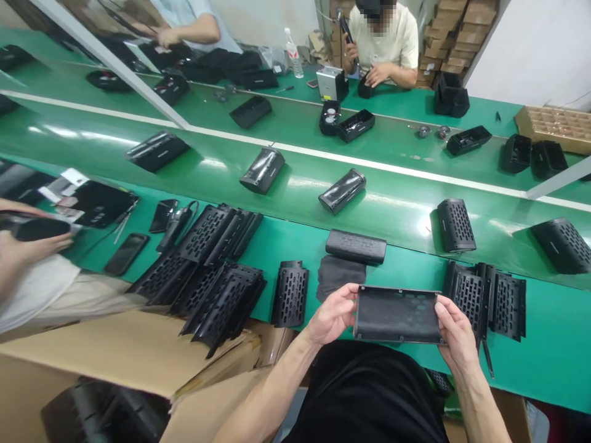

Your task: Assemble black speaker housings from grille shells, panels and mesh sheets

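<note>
Lower centre of the frame: the person holds a flat black panel (398, 315) between both hands, just above the near edge of the green desk (549, 344). Left hand (333, 312) grips the panel's left end, fingers curled over the edge; right hand (455, 332) grips the right end, thumb on the face. Panel lies roughly level, its dark matte face up, small notches along the rim. Just behind it on the desk sits a dark cloth (337, 274), and behind that a closed black speaker body (356, 246). Right of the panel, a row of perforated black grilles (489, 298) stands on edge, touching one another. Left of centre, one single curved grille (290, 292) stands alone, and further left a big heap of grilles (207, 271) leans together, partly over a cardboard box (129, 351). Middle band of the frame: a glossy green conveyor belt (392, 203) carries several black housings (342, 191) well apart from each other. Left edge: another person's hand (28, 243) holds a dark object, blurred, possibly a housing. Upper frame: two more people work at the far side, one seated person (383, 43) with a tool in hand; a water bottle (292, 54) stands nearby.
</note>
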Tool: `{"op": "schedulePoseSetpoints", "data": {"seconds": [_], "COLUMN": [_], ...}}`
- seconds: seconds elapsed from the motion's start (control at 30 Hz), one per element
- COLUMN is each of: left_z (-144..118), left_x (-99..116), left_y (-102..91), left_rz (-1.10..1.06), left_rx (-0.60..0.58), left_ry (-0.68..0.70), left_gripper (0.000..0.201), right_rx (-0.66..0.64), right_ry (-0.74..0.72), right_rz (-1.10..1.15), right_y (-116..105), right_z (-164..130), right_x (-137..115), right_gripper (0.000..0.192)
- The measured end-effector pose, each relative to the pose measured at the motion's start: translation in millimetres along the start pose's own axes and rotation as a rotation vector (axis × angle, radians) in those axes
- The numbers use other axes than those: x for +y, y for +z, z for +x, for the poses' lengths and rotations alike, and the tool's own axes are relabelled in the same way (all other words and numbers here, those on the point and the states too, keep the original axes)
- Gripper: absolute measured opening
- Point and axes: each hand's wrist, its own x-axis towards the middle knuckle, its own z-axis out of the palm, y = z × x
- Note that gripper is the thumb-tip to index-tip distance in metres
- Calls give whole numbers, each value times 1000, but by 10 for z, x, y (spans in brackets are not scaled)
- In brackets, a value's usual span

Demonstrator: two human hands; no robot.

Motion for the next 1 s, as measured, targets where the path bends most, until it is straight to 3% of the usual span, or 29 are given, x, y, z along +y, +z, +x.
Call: {"op": "schedulePoseSetpoints", "data": {"seconds": [0.1,0.2,0.27,0.4,0.57,0.73,0.87,1.0], "left_z": [145,287,310,200,-1,-177,-159,3], "left_x": [16,4,5,63,128,143,223,368], "left_y": [-66,-123,-154,-299,-681,-952,-966,-899], "left_rz": [-195,-251,-279,-373,-445,-450,-480,-475], "left_rx": [-39,-54,-16,58,60,47,99,79], "left_ry": [-194,-407,-453,-325,-186,-30,72,115], "left_gripper": [47,59,55,50,74,89,85,84], "right_rx": [-144,-328,-412,-437,-205,-2,28,-32], "right_ry": [59,112,140,141,150,188,204,202], "right_rz": [-50,-141,-202,-273,-333,-360,-325,-289], "right_y": [186,502,763,1383,2372,3253,3590,3523], "right_z": [104,243,375,877,1897,2678,2961,2988], "right_x": [-140,-271,-341,-437,-404,-197,-44,-115], "right_gripper": [49,48,48,48,24,38,38,37]}}
